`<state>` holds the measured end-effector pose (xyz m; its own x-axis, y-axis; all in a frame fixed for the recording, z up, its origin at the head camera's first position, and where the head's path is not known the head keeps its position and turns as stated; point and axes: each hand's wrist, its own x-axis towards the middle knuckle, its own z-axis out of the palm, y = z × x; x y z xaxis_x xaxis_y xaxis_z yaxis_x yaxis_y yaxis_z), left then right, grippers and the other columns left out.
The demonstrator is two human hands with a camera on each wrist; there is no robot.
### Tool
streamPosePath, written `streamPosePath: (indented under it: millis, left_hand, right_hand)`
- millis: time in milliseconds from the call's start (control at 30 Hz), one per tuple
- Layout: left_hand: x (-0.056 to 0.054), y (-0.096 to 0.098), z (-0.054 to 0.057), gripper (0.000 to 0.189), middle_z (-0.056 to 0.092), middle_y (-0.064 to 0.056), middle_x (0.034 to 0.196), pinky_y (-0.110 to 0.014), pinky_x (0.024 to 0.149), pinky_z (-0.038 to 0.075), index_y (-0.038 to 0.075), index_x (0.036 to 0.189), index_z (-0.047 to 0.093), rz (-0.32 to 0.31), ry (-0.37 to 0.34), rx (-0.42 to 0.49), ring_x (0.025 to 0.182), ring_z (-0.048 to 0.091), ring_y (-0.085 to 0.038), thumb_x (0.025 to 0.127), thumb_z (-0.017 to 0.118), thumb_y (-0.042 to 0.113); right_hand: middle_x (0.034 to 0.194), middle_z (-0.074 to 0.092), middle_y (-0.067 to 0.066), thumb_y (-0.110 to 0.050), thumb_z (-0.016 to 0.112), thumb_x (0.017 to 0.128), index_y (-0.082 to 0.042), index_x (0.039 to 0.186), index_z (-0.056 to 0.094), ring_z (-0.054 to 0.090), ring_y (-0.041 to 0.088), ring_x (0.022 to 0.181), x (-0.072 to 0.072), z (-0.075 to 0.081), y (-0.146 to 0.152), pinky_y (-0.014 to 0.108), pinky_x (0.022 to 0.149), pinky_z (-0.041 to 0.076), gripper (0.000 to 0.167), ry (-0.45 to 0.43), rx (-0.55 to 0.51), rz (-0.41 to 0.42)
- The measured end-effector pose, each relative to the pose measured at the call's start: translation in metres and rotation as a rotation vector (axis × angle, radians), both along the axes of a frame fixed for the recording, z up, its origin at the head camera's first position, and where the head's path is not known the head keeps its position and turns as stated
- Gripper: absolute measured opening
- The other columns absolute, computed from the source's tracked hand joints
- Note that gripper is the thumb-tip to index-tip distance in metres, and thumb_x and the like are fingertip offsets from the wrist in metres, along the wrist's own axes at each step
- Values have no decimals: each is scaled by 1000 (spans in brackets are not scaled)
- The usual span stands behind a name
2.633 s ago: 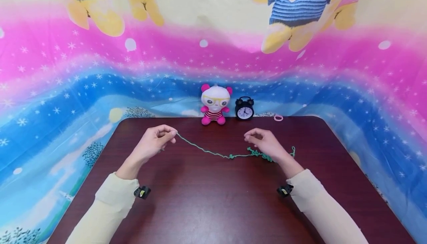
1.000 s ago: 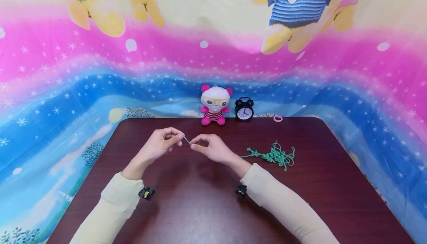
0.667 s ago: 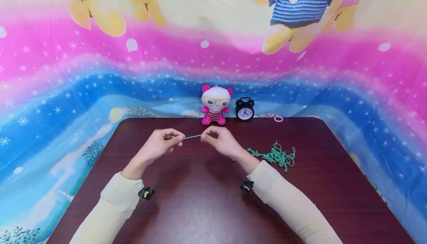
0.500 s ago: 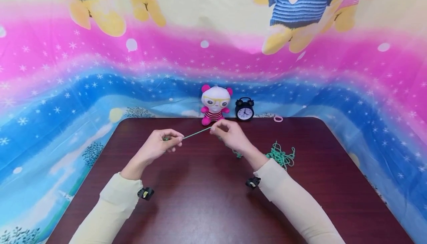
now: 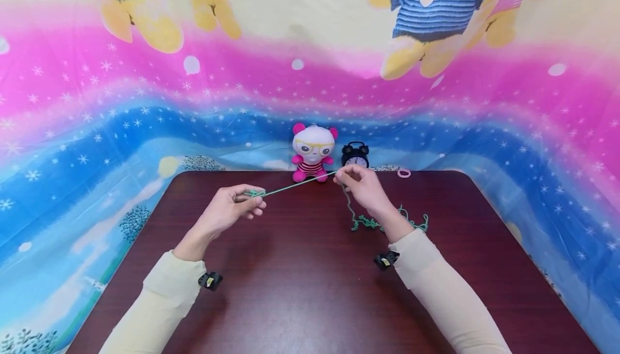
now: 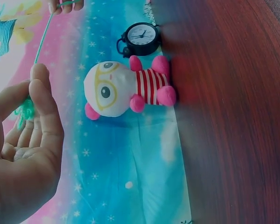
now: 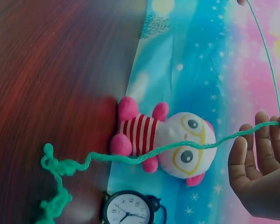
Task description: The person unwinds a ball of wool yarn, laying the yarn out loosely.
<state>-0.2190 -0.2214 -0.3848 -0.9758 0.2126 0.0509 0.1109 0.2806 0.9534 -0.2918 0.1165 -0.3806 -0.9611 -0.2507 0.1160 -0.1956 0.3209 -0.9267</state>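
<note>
Green yarn point(image 5: 300, 183) runs taut and slanting upward between my two raised hands. My left hand point(image 5: 231, 207) pinches it between thumb and index finger. A small bunch of the same yarn point(image 6: 25, 111) sits behind those fingertips in the left wrist view. My right hand point(image 5: 364, 186), higher and in front of the clock, pinches the yarn between thumb and fingers. From there a slack, kinked strand point(image 7: 170, 147) drops to a knotted heap point(image 5: 370, 223) on the table, partly hidden by the right wrist.
A pink and white plush panda point(image 5: 312, 152) stands at the back edge of the dark wooden table point(image 5: 300, 289). Beside it is a black alarm clock point(image 5: 355, 152), partly covered by the right hand. A pink ring point(image 5: 404, 172) lies at the back right.
My right hand reached left to the yarn by the left hand, pinched it, then drew away up and right. The strand between the hands lengthened, and part of the heap shifted left.
</note>
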Motion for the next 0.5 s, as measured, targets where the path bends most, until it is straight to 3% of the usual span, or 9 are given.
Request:
streamPosePath:
  millis: [167, 300, 500]
  left_hand:
    - [1, -1, 1, 33, 77, -12, 101, -39, 78, 62, -2, 122, 64, 9, 6, 29, 85, 75, -18, 100, 62, 23]
    - [2, -2, 2, 35, 75, -3, 97, -31, 76, 61, 0, 122, 67, 41, 26, -1, 90, 75, -21, 99, 63, 27]
    - [2, -4, 3, 34, 76, -15, 104, -36, 80, 62, 0, 124, 65, 60, 6, 15, 89, 76, -19, 98, 65, 22]
  right_hand:
    - [115, 70, 14, -37, 59, 101, -5, 114, 67, 63, 28, 112, -2, -2, 9, 47, 94, 53, 35, -12, 6, -9]
    - [115, 70, 14, -41, 61, 99, -7, 113, 67, 64, 26, 111, -3, -2, 15, 47, 94, 54, 37, -2, 5, -27]
    - [109, 71, 8, -43, 62, 98, -5, 115, 67, 63, 31, 109, -5, -2, 25, 41, 90, 56, 42, 17, -14, -61]
